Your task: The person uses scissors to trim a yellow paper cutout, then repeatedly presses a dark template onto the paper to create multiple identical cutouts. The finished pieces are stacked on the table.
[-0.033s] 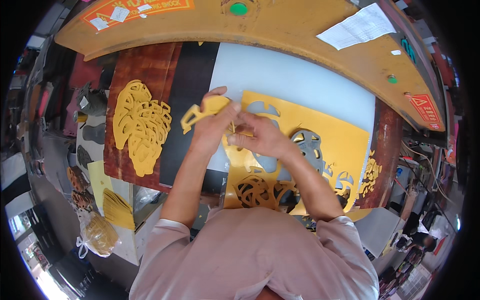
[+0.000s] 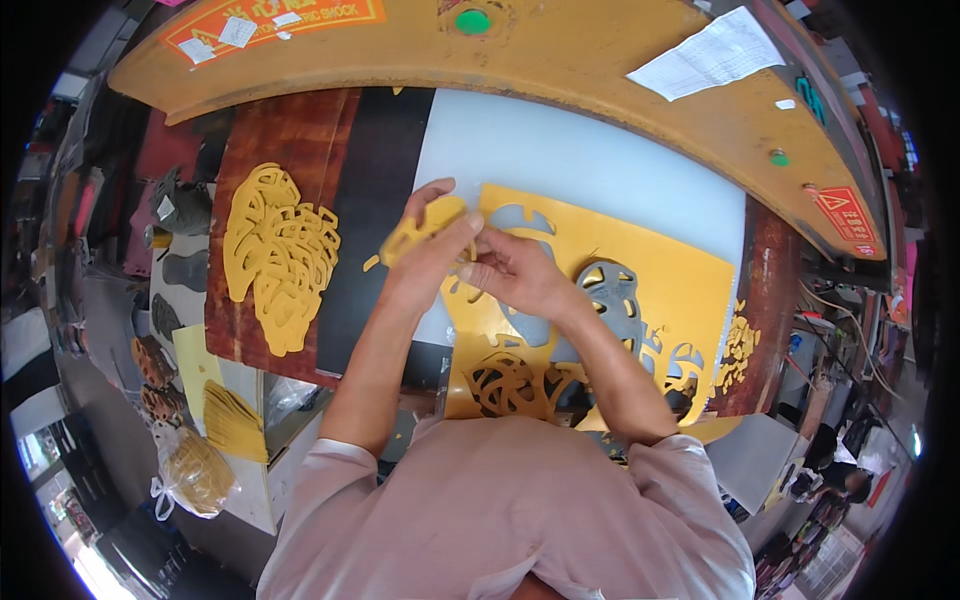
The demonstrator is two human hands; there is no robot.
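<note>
**Both hands on a yellow cut-out over the stencil sheet**

We see the left hand [image 2: 432, 250] and right hand [image 2: 515, 275] meeting over the white board [image 2: 600, 150], both pinching one small yellow cut-out [image 2: 415, 232]. The left hand's fingers wrap its upper edge; the right hand's fingertips grip it from the right side. Neither hand is open or free.

The cut-out is thin, flat, mustard yellow, with an irregular lobed outline and a small slot hole. It looks flexible, like foam or rubber sheet. It sits just above the left corner of the yellow sheet [image 2: 660, 270], held up off the surface.

The yellow sheet is large, matte, same colour, with leaf-shaped and curly openings punched through, so the white board shows in the gaps. Its near edge hangs toward us.

To the left, a pile of cut-outs [image 2: 280, 255] lies on a brown wood-grain panel [image 2: 290, 130], tangled and overlapping. A black strip [image 2: 375, 200] runs between the panel and the white board. A curved orange-yellow machine edge [image 2: 600, 50] arcs across the top, with a green button [image 2: 473, 20] and a white paper [image 2: 715, 55] lying on it.
</note>
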